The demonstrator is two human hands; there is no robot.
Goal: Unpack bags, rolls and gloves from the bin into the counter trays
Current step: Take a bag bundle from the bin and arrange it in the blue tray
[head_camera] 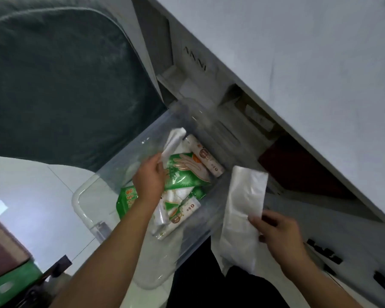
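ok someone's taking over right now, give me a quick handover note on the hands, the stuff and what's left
Left hand: reaching into the clear bin, pinching a white plastic bag.
Right hand: holding a flat white bag pack, raised at the bin's right side.
In the bin: a green glove pack, a wrapped roll beside it, a second green pack and a second roll nearer the person.
Done: cannot tell, since the counter trays are out of view.
Left: put both held bags in the trays, then unpack the gloves and rolls.
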